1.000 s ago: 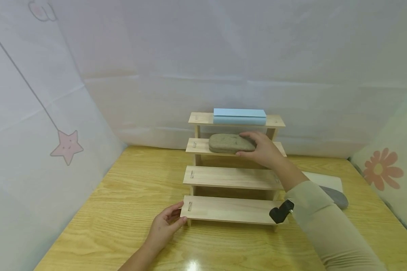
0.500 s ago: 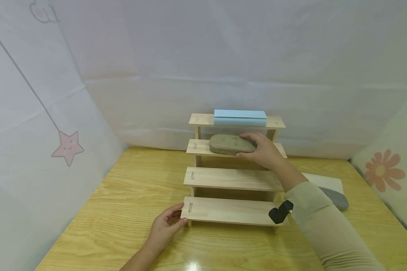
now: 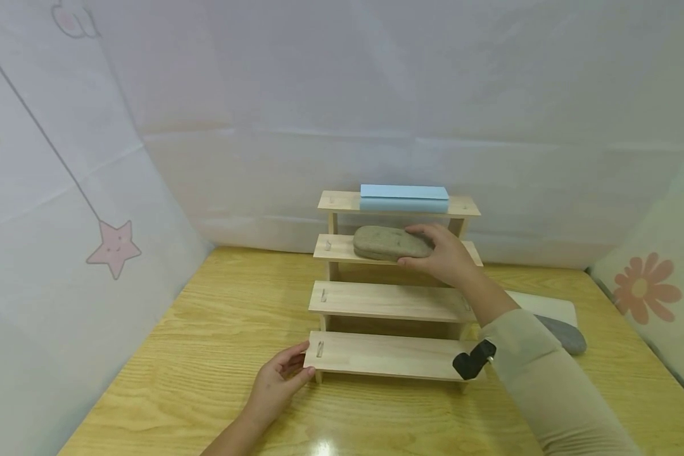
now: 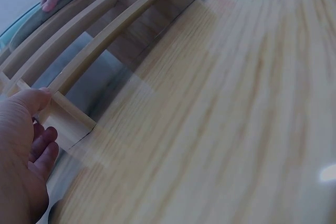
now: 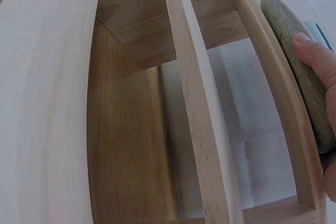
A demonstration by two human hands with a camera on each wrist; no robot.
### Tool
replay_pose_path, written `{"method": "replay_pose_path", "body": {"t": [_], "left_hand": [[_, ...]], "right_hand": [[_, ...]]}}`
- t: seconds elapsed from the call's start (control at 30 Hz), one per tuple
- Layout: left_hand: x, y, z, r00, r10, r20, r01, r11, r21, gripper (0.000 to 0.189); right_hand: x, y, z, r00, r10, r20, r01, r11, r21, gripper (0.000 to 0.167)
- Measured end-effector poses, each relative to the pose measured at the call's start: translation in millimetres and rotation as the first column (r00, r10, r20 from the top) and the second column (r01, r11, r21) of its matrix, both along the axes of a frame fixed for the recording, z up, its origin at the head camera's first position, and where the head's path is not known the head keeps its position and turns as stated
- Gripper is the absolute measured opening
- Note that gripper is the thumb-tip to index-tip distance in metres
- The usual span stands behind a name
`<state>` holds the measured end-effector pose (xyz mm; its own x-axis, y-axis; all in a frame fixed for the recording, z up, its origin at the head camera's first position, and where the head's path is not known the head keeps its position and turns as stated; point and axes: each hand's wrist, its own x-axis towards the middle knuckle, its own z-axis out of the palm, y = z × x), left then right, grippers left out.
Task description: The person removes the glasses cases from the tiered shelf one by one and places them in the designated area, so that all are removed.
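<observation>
A four-tier stepped wooden shelf [image 3: 387, 299] stands on the table. On its second tier from the top lies an olive-grey fabric glasses case [image 3: 379, 242]. My right hand [image 3: 446, 254] grips the case's right end, thumb in front and fingers behind. In the right wrist view the thumb presses against the case [image 5: 294, 45]. At the lowest tier's left end, my left hand [image 3: 276, 386] holds the board's corner between thumb and fingers. The left wrist view has that thumb on the shelf's edge [image 4: 84, 61]. A light blue folded case [image 3: 403, 199] rests on the top tier.
Behind my right forearm, a white and grey item [image 3: 558, 323] lies on the table [image 3: 234, 304], partly hidden. A black clip [image 3: 473, 360] sits at my right wrist, over the lowest tier. White patterned cloth [image 3: 296, 114] hangs around the table's back and sides.
The glasses case and my right hand have shifted very slightly to the right. My left hand stays at the lowest tier's corner.
</observation>
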<state>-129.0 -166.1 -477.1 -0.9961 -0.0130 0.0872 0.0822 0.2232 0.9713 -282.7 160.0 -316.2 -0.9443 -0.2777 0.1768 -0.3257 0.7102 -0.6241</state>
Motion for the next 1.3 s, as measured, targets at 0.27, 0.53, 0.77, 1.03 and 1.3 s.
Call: {"method": "replay_pose_path", "body": {"t": [0.27, 0.53, 0.77, 1.03, 1.3], "left_hand": [[0.1, 0.1, 0.1, 1.000, -0.004, -0.005, 0.004, 1.000, -0.001, 0.047], [0.5, -0.3, -0.2, 1.000, -0.010, -0.003, 0.010, 1.000, -0.005, 0.047], [1.4, 0.0, -0.2, 1.000, -0.007, -0.007, 0.007, 1.000, -0.011, 0.047], [0.8, -1.0, -2.2, 1.000, -0.010, -0.010, 0.010, 1.000, -0.006, 0.048], [0.9, -1.1, -1.5, 1.000, -0.011, -0.001, 0.011, 1.000, -0.003, 0.048]], "right_hand": [[2.6, 8.1, 3.2, 1.000, -0.009, -0.001, 0.009, 1.000, -0.006, 0.081], [10.2, 18.8, 7.1, 1.000, -0.003, 0.016, 0.003, 1.000, -0.025, 0.081], [18.4, 28.8, 11.4, 0.999, -0.018, 0.032, 0.019, 0.999, -0.031, 0.080], [23.0, 40.3, 11.3, 0.999, -0.025, 0.022, 0.025, 1.000, -0.016, 0.082], [29.0, 51.4, 14.0, 0.999, -0.044, 0.025, 0.045, 0.998, -0.036, 0.081]]}}
